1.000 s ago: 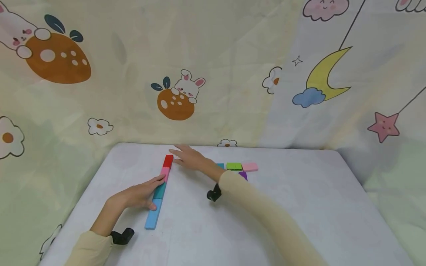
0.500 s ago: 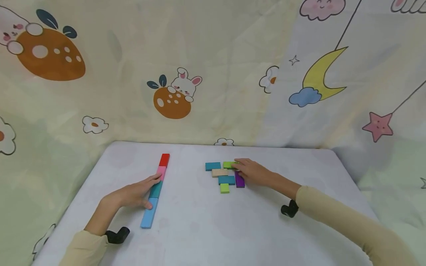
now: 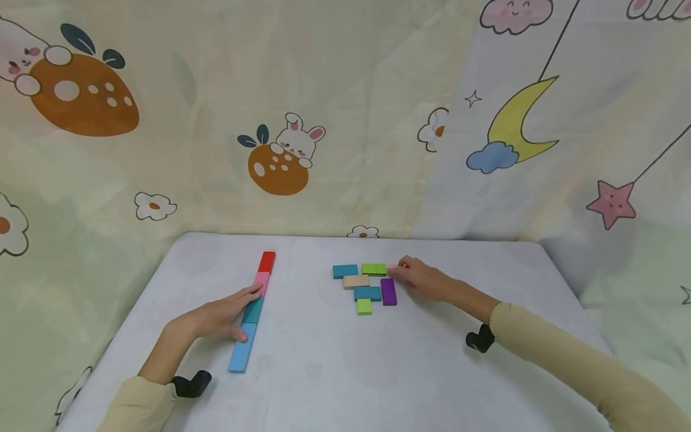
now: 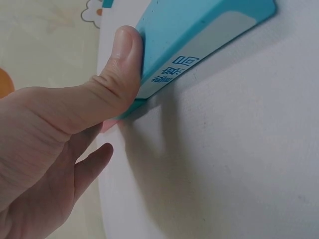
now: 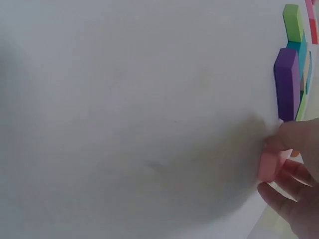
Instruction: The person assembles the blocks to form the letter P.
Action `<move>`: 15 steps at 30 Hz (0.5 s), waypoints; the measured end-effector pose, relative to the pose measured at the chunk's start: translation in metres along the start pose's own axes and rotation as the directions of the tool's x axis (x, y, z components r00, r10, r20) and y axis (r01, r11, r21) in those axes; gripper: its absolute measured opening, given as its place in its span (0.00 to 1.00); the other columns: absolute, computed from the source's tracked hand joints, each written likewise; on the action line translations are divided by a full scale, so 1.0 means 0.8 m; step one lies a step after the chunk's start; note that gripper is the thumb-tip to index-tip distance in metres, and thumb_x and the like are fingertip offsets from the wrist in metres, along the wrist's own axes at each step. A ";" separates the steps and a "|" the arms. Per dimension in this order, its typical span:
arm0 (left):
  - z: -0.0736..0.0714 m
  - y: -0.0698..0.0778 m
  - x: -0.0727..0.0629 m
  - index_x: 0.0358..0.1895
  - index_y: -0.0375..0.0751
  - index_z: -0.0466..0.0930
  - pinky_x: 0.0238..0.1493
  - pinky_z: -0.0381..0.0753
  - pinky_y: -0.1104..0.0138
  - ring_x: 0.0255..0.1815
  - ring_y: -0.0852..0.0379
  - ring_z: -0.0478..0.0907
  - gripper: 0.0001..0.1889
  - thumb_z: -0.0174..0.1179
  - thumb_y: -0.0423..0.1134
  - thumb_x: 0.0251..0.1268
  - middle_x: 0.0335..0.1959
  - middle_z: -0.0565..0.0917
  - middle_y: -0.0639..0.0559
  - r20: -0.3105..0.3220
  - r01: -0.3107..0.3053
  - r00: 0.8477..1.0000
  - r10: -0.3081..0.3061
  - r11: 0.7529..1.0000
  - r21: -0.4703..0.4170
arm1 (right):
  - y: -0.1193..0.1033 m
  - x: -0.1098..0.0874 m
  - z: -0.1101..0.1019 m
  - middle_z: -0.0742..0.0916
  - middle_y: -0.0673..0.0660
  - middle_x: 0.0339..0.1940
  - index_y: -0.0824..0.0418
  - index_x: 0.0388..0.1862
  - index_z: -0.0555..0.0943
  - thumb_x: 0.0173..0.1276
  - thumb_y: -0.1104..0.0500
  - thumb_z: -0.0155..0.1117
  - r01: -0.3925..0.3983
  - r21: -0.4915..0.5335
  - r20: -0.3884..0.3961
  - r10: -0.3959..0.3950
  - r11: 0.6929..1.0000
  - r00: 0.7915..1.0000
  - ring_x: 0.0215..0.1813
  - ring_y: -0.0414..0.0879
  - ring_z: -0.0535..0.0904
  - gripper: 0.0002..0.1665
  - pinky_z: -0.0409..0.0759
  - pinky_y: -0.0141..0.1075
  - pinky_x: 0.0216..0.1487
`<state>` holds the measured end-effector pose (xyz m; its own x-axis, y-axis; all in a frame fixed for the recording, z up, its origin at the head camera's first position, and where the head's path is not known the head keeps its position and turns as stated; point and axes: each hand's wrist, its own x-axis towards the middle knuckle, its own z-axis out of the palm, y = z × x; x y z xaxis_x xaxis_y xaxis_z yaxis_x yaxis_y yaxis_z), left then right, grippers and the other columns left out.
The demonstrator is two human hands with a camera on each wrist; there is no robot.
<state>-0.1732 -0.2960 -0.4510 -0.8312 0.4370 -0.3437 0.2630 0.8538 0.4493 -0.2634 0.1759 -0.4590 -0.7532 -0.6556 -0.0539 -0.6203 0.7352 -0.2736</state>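
Pale cloth printed with rabbits, flowers, a moon and a star hangs behind a white tabletop, whose far edge counts as 12 o'clock. At the tabletop's 1 o'clock, a person's right hand keeps its grip on a pale pink block, pinched between thumb and fingers. Just beside that block, a lime block lies at its 9 o'clock and a purple block at its 6. Further toward 8 o'clock sit a far blue block, a tan block, a near blue block and a small green block. Well apart, at the tabletop's 9 o'clock, the left hand has a relaxed grip, touching a straight row: red block farthest, then rose block under a fingertip, teal block, and light blue block against the thumb, with characters printed on its side. Both sleeves are cream.
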 end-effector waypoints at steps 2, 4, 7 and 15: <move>0.000 0.000 0.000 0.78 0.42 0.47 0.70 0.65 0.41 0.78 0.35 0.51 0.56 0.72 0.54 0.48 0.80 0.49 0.41 -0.008 -0.005 1.000 0.005 1.000 -0.006 | 0.002 0.004 -0.005 0.80 0.61 0.52 0.59 0.60 0.74 0.74 0.58 0.56 -0.014 0.006 0.040 0.014 1.000 0.999 0.50 0.49 0.77 0.18 0.83 0.41 0.50; 0.000 0.000 -0.001 0.78 0.41 0.47 0.70 0.65 0.41 0.77 0.34 0.51 0.56 0.72 0.54 0.48 0.80 0.49 0.40 -0.012 -0.011 1.000 0.011 1.000 -0.010 | 0.006 0.006 -0.010 0.78 0.61 0.57 0.61 0.62 0.73 0.72 0.58 0.60 0.000 -0.016 0.092 0.002 1.000 0.996 0.52 0.50 0.78 0.22 0.84 0.41 0.53; -0.001 -0.001 -0.001 0.77 0.41 0.47 0.69 0.65 0.41 0.77 0.34 0.51 0.56 0.72 0.54 0.48 0.79 0.49 0.40 -0.011 -0.011 1.000 0.011 1.000 -0.008 | 0.013 0.008 -0.018 0.75 0.62 0.66 0.63 0.68 0.70 0.66 0.61 0.66 0.051 -0.049 0.171 -0.042 0.998 0.984 0.62 0.55 0.76 0.32 0.80 0.46 0.61; 0.001 0.000 0.001 0.78 0.43 0.47 0.69 0.67 0.42 0.78 0.35 0.51 0.56 0.72 0.55 0.48 0.80 0.48 0.43 0.003 0.015 1.000 -0.015 1.000 -0.006 | 0.018 0.023 -0.040 0.77 0.61 0.63 0.63 0.69 0.70 0.64 0.57 0.69 0.007 -0.004 0.157 -0.007 1.000 0.988 0.58 0.51 0.77 0.35 0.82 0.44 0.58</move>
<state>-0.1734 -0.2956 -0.4520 -0.8334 0.4254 -0.3529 0.2478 0.8583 0.4493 -0.2933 0.1797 -0.4332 -0.7053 -0.6795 -0.2022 -0.6268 0.7309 -0.2700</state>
